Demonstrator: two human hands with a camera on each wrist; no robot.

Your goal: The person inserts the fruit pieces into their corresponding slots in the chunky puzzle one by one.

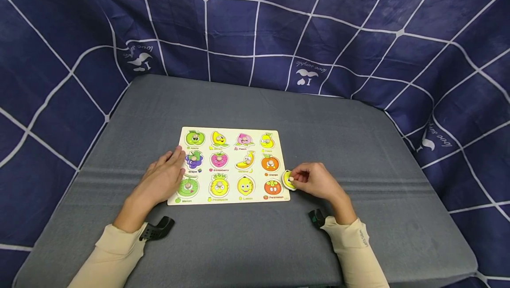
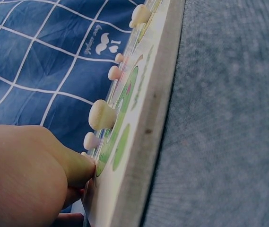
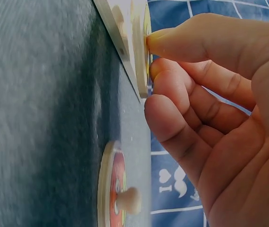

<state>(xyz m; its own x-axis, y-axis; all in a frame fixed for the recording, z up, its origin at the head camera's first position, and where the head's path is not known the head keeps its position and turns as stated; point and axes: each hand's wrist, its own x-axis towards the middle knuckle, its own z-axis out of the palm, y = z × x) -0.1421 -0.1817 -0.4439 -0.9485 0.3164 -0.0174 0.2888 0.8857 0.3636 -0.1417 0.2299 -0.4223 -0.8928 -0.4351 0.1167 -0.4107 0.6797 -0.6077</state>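
Note:
A wooden fruit puzzle board (image 1: 229, 196) lies flat on the grey table. My left hand (image 1: 161, 177) rests along its left edge, fingers fairly straight; the thumb touches the board beside the melon piece (image 2: 120, 127). At the board's lower right corner, my right hand (image 1: 318, 182) pinches a round yellow fruit puzzle piece (image 1: 287, 180) between thumb and fingers. This piece (image 3: 143, 52) is tilted and overlaps the board's edge in the right wrist view; its knob is hidden by the fingertips. Knobs show on several pieces, such as the strawberry (image 1: 219, 160) and orange (image 1: 270, 163); the lemon (image 1: 245, 186) and persimmon (image 1: 272, 187) places show none.
A loose red-orange knobbed piece (image 3: 117, 189) lies on the table below the right hand; in the head view it cannot be made out. A dark blue checked cloth (image 1: 255, 27) hangs around the back and sides of the grey table (image 1: 239, 243).

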